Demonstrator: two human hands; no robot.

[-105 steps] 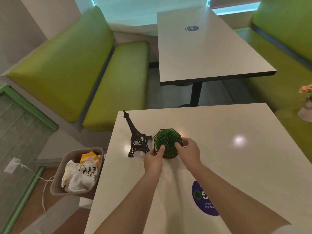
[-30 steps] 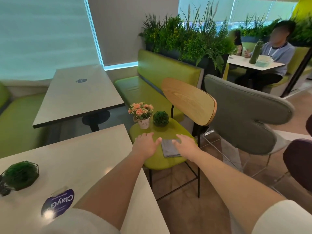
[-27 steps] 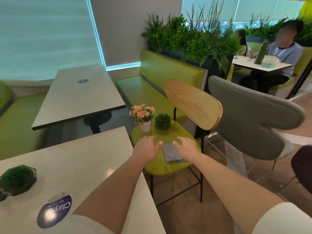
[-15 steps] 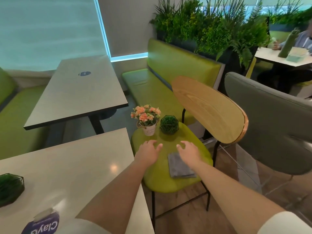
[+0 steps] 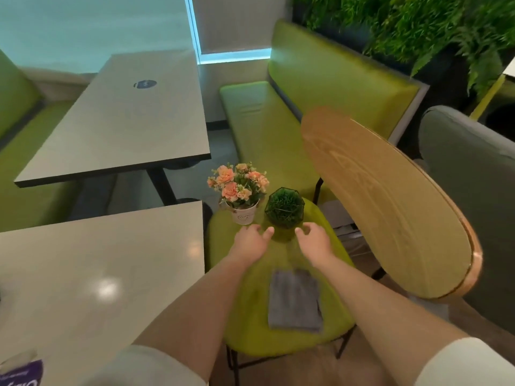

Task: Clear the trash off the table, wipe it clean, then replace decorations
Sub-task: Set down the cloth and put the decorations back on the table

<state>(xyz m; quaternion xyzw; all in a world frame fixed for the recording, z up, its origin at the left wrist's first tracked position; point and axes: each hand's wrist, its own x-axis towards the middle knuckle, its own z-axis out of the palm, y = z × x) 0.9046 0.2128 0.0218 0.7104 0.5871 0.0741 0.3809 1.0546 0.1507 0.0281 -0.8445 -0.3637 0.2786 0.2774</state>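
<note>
Grey cloth lies folded on the chair seat, nearest me. Past it, left hand and right hand hover spread, holding nothing, either side of the green ball plant. Flower pot just left of it. I read this as the decoration-return step: next, cup the ball and carry it to the table.

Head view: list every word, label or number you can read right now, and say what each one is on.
Purple sticker on the near table: cut off at the frame edge and seen upside down; unreadable.
White flower pot: faint script mark, too small and blurred to read.
Dark round sticker on the far table: pale marks only, too small to read.
No other text is visible.
</note>
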